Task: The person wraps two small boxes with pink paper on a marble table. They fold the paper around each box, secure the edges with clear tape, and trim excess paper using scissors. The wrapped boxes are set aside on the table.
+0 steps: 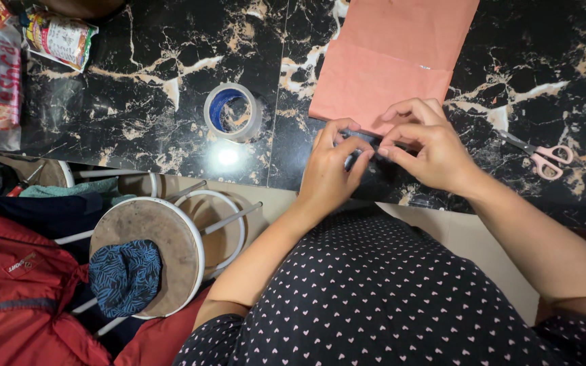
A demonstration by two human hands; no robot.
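We have both hands at the near edge of a folded sheet of salmon-pink paper (391, 57) that lies flat on the black marble-patterned tabletop (150, 102). Our left hand (330, 173) and right hand (428, 146) meet at the sheet's lower corner, fingertips drawn together as if pinching something thin and clear between them; it looks like a short strip of transparent tape, though it is too small and glossy for us to be sure. The fingers of both hands are curled and pressed close, not spread.

We judge the paper to be light and fairly limp: it creases readily, as the fold line across it shows, and it would slide easily on the polished stone. We would hold it best by an edge or corner, with a flat palm to pin it. The strip, if tape, is sticky and flimsy and wants handling by its ends only.

A roll of clear tape with a blue core (233, 112) sits to the left of the sheet, well apart from our hands. Pink-handled scissors (540, 156) lie to the right, near our right wrist. Printed plastic packets (59, 37) rest at the far left corner. The tabletop is glossy and reflects a lamp. Below it stand a round stool (164, 237) with a blue patterned cloth (125, 278) on it, and a red jacket (15, 285).
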